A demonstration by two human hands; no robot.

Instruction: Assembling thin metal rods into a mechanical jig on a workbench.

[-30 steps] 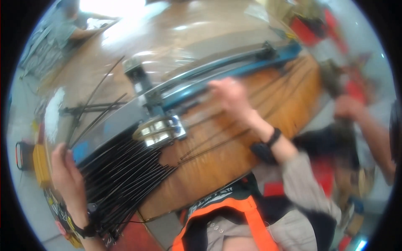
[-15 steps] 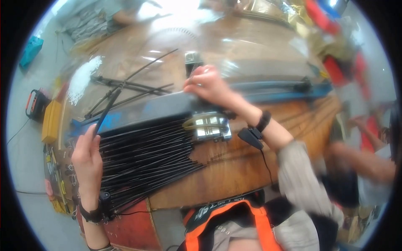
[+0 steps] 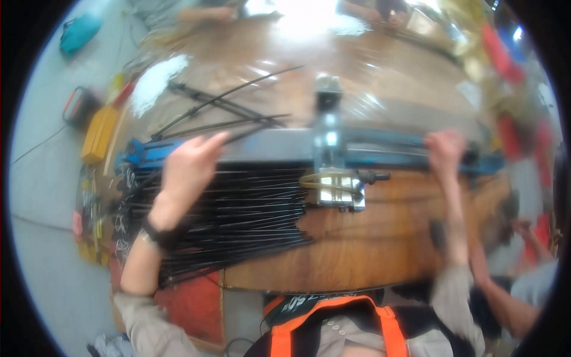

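Note:
My left hand point(image 3: 193, 166) is closed round a slim black rod point(image 3: 247, 132), which points up and to the right across the grey and blue metal rail point(image 3: 270, 144). Below that hand lies a thick layer of similar black rods point(image 3: 250, 205), side by side on the wooden table. My right hand point(image 3: 446, 152) is over the right part of the rail, its fingers smeared by motion; whether it holds anything is not visible. Between the hands, a shiny metal block point(image 3: 340, 191) with a yellowish loop of tubing is by the rail's near edge, below an upright fitting point(image 3: 329, 101).
Several crossed black rods point(image 3: 217, 104) and a white heap of thin pieces point(image 3: 157, 83) lie beyond the rail. A yellow box point(image 3: 100, 134) is at the table's left. Another person's arm point(image 3: 505, 303) shows at the lower right, with red and yellowish materials behind.
My right hand has swept from the upright fitting to the right along the rail. My left hand has moved right and up, and its rod now lies at a flatter slant. The view has shifted.

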